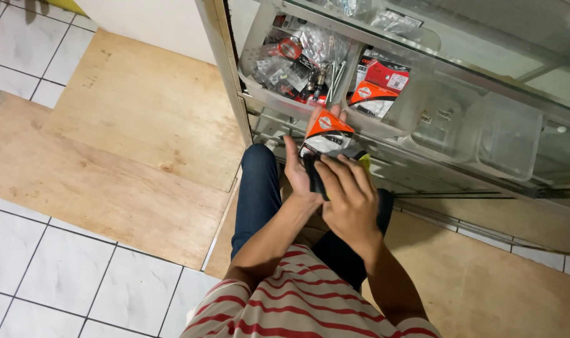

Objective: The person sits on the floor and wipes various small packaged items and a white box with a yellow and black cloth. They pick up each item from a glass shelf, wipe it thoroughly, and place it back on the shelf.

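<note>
Just above the hand, a clear plastic bin (255, 47) crammed with bagged screws and bolts (300, 59) is being kept in a glass cabinet (485, 44). Empty clear tubs (479, 134) are being stored to the right. Plywood sheets (122, 138) are being laid over white floor tiles (22, 250) to the left.

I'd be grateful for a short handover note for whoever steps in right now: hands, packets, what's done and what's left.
Left hand: holds an orange-and-white packet from underneath.
Right hand: lies over the packet's lower end, on a dark item with a yellow-green edge.
Clear bin in the glass cabinet: bagged small parts and bolts; similar orange packets lie in the next bin.
Done: one packet in hand.
Left: the packets in the bins are untouched.
</note>
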